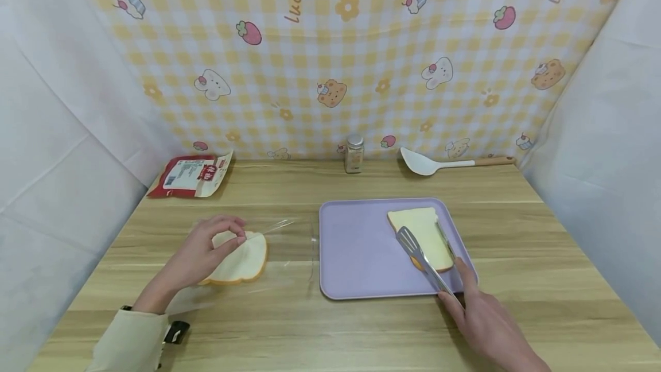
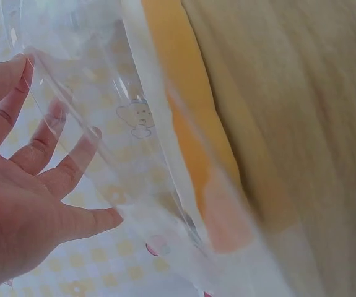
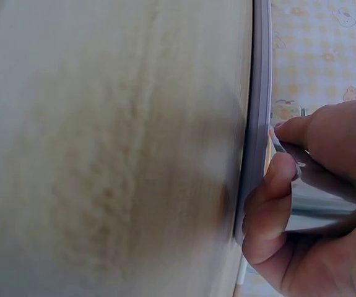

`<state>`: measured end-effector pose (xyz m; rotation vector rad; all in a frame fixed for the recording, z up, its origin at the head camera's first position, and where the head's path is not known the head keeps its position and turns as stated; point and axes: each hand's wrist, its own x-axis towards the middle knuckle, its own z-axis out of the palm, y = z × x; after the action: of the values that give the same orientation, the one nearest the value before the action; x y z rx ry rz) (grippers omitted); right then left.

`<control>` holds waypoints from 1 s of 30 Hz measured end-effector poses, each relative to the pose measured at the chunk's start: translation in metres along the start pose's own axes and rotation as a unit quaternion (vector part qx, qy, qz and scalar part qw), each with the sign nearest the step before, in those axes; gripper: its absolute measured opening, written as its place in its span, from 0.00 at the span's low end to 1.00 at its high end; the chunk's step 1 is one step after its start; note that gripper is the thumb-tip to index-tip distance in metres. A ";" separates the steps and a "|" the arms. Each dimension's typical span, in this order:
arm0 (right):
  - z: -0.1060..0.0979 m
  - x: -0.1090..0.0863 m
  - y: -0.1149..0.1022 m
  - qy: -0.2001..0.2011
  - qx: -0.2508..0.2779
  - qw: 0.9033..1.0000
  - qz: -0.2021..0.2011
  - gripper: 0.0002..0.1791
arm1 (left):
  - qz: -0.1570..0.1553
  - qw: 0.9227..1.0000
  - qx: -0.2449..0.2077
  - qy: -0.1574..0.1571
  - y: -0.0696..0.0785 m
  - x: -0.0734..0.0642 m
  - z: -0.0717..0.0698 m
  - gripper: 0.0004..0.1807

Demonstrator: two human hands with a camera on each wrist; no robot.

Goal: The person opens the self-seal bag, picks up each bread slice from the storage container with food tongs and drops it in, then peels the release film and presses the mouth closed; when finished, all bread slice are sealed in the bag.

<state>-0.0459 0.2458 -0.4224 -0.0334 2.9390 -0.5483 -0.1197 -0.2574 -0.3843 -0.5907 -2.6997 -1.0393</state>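
Observation:
My left hand (image 1: 209,248) pinches the edge of a clear plastic bag (image 1: 291,248) between thumb and index finger, its other fingers spread in the left wrist view. Inside or under that film lies a bread slice (image 1: 242,263) with an orange crust, partly behind the hand. On the right, my right hand (image 1: 488,317) grips metal tongs (image 3: 323,204) with grey slotted tips. The tong arms straddle a second bread slice (image 1: 420,223) lying on a lavender tray (image 1: 361,245), one tip over its left part and the other along its right edge.
A red and white food packet (image 1: 188,177) lies at the back left. Behind the tray stands a small spice jar (image 1: 354,155). A white spatula (image 1: 420,162) with a wooden handle rests at the back right, near the checked cloth backdrop (image 1: 361,62).

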 end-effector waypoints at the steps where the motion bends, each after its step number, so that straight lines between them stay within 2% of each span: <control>1: 0.000 0.000 0.000 -0.001 0.000 1.000 0.001 0.43 | -0.001 1.000 -0.001 -0.001 0.000 0.000 0.000 0.05; 10: 0.000 -0.002 0.002 0.004 0.000 1.000 -0.002 0.42 | -0.014 1.000 -0.008 -0.009 0.002 0.001 0.000 0.04; 15: -0.008 0.000 0.003 -0.011 0.009 1.000 0.009 0.45 | -0.014 1.000 -0.012 -0.011 0.001 0.001 0.000 0.04; 22: -0.019 -0.003 0.002 0.034 0.037 0.999 -0.015 0.44 | -0.016 1.000 -0.020 -0.014 -0.001 0.001 0.000 0.02; 30: -0.018 -0.002 0.003 0.014 0.026 1.000 -0.005 0.55 | -0.019 0.999 -0.027 -0.019 0.000 0.000 0.002 0.02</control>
<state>-0.0464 0.2548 -0.4067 -0.0359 2.9517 -0.6322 -0.1195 -0.2562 -0.3862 -0.5745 -2.7337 -1.1241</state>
